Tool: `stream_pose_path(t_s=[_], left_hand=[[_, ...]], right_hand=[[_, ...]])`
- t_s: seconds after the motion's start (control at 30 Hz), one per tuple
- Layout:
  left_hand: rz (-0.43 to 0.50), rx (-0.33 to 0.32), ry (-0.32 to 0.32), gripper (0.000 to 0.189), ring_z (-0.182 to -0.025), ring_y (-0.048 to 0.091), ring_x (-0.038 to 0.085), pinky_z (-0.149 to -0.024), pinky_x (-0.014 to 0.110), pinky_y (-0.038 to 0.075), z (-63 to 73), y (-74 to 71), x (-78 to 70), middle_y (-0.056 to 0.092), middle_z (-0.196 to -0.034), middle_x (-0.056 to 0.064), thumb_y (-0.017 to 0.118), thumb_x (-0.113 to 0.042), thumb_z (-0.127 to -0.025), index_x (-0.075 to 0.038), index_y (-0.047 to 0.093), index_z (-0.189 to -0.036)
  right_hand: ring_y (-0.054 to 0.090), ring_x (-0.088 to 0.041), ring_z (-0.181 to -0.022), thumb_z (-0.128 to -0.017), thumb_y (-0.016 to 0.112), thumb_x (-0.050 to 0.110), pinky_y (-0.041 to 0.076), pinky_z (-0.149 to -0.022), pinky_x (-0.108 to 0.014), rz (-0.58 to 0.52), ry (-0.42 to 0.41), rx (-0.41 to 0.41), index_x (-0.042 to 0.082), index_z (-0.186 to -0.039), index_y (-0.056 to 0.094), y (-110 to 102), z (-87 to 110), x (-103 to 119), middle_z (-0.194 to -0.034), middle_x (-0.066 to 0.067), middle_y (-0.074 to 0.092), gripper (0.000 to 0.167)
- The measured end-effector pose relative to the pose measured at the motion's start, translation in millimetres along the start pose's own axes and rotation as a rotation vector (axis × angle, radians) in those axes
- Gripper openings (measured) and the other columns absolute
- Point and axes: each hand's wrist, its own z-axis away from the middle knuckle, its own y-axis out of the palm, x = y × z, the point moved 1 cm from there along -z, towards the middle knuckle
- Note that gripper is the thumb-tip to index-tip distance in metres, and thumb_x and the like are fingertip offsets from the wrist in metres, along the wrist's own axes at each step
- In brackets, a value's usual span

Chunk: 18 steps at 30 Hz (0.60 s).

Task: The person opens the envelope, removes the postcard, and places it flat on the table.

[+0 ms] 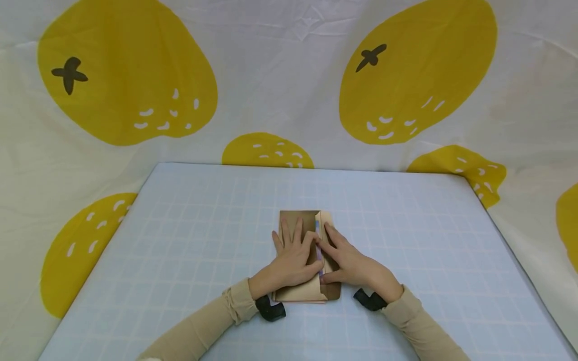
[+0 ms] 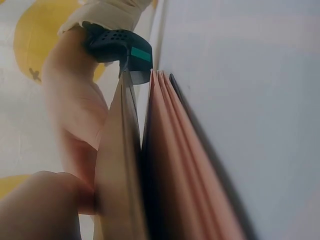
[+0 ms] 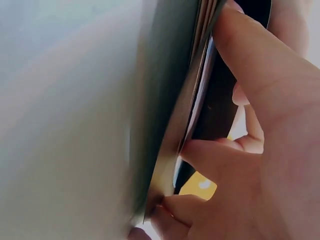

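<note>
In the head view a brown paper envelope (image 1: 298,292) lies near the middle of the table, its opening along the right side. A narrow blue-purple strip (image 1: 317,226) shows in that opening. My left hand (image 1: 292,261) rests on the envelope's face with fingers spread, the index bent toward the opening. My right hand (image 1: 354,263) lies over the flap (image 1: 332,292), thumb and fingertips touching it beside the strip. From the left wrist, the brown upper layer (image 2: 120,165) stands apart from several pinkish paper layers (image 2: 185,165) underneath. In the right wrist view my fingertips touch the flap's edge.
The table (image 1: 203,225) has a pale blue checked cover. Behind it hangs a white cloth (image 1: 280,75) with large yellow fruit prints. Black wrist camera mounts (image 1: 271,310) sit below both hands, close to the envelope's near edge.
</note>
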Motion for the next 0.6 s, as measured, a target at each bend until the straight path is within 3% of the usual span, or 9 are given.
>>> stream_pose_path(t_s=[0.4, 0.6], left_hand=[[-0.011, 0.03, 0.011, 0.048, -0.135, -0.032, 0.056, -0.097, 0.082, -0.008, 0.4, -5.0, -2.2, -0.007, -0.161, 0.028, 0.051, -0.047, -0.088, -0.024, 0.039, -0.129], [-0.012, 0.006, 0.005, 0.048, -0.136, -0.03, 0.057, -0.097, 0.082, -0.006, 1.2, -3.9, -1.8, -0.005, -0.161, 0.027, 0.052, -0.046, -0.086, -0.024, 0.04, -0.127]], right_hand=[[0.003, -0.05, -0.146, -0.087, 0.075, 0.041, 0.022, -0.11, -0.064, 0.006, 0.043, 0.004, 0.0, -0.155, 0.024, -2, 3.6, 2, -0.159, -0.033, -0.004, 0.094], [0.003, -0.05, -0.146, -0.086, 0.076, 0.041, 0.024, -0.11, -0.063, 0.042, 0.041, -0.005, -0.001, -0.153, 0.03, -7, 6.4, 11, -0.16, -0.033, 0.001, 0.092]])
